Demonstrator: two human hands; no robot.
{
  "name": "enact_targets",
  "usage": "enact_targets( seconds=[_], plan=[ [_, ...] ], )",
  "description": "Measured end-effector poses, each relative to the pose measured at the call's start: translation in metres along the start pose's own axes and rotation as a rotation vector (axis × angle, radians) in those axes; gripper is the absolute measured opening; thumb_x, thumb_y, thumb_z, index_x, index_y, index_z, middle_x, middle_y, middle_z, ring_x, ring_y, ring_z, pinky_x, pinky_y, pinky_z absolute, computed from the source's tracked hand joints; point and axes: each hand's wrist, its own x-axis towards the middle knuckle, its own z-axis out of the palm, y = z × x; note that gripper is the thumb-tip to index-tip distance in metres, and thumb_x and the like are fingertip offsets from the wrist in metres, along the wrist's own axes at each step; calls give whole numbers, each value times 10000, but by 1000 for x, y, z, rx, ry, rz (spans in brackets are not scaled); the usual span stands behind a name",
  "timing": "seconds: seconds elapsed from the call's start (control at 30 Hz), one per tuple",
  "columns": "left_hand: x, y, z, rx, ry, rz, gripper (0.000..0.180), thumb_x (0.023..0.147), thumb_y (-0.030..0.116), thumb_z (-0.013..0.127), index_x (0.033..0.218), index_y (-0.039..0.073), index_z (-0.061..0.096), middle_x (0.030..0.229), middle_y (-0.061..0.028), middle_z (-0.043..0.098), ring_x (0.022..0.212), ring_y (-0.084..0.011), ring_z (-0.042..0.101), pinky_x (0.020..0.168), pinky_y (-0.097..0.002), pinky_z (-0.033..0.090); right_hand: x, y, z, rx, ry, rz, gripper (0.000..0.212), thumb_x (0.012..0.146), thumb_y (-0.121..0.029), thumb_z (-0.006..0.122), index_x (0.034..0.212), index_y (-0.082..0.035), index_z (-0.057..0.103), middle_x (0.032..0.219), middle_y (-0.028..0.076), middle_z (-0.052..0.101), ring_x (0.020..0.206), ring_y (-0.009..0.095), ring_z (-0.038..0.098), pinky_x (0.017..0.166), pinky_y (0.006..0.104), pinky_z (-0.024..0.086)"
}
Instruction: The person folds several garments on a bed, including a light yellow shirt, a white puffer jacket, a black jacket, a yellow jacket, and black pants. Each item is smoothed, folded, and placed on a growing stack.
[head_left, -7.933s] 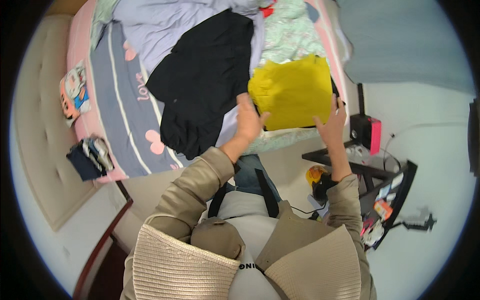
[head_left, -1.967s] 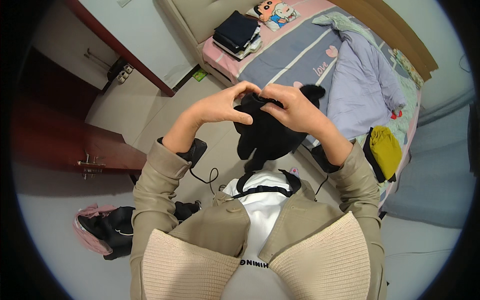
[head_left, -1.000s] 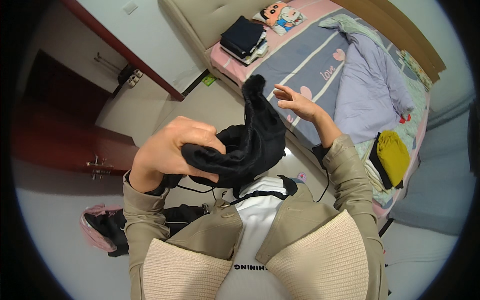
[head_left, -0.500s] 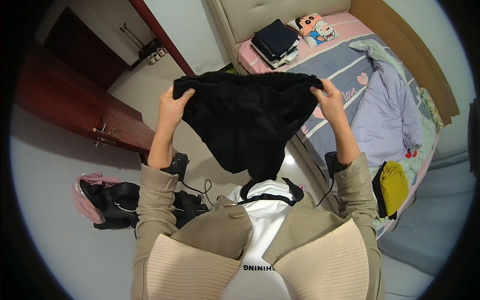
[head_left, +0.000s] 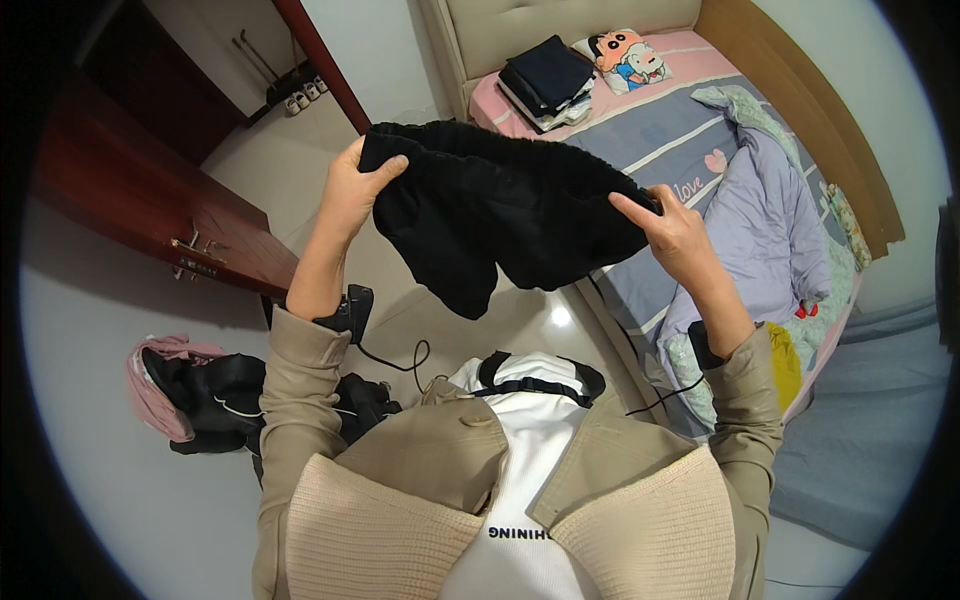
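A pair of black trousers (head_left: 520, 200) is stretched out in the air between my two hands. My left hand (head_left: 358, 190) pinches one end of the fuzzy-edged waistband, thumb on the near side. At the other end, my right hand (head_left: 678, 232) grips the waistband, and this end hangs lower than the left. The legs dangle below in soft folds, with a gap between them. Part of the bed's near side is hidden behind the cloth.
Ahead right is a bed (head_left: 640, 150) with a folded clothes stack (head_left: 547, 80), cartoon pillow (head_left: 625, 60), lilac quilt (head_left: 765, 210) and mustard garment (head_left: 783, 362). A red door (head_left: 170, 225) stands ajar at left. Below it sits a dark clothes heap (head_left: 225, 395).
The trousers have tilted: my left hand rose slightly, while my right hand moved right and down. The hanging legs swung upward and outward, away from my body.
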Motion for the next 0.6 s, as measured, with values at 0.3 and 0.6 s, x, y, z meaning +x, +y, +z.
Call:
enact_targets(
  seconds=[0.3,0.6],
  plan=[
    [11,-3,11,75,-150,-43,277,758,101,703,985,-22,603,873,-12,632,783,-82,563,731,-233,461,-15,13,34,2,-176,183,230,693,-16,575,894,-126,592,770,113,500,759,312,551,641,412,459],
    [-2,-2,6,108,-119,-29,261,733,53,691,966,-31,606,846,-24,637,747,-88,567,687,-232,471,-22,33,41,256,491,493,184,642,116,519,774,1,463,834,106,574,754,250,581,667,299,460]
  ],
)
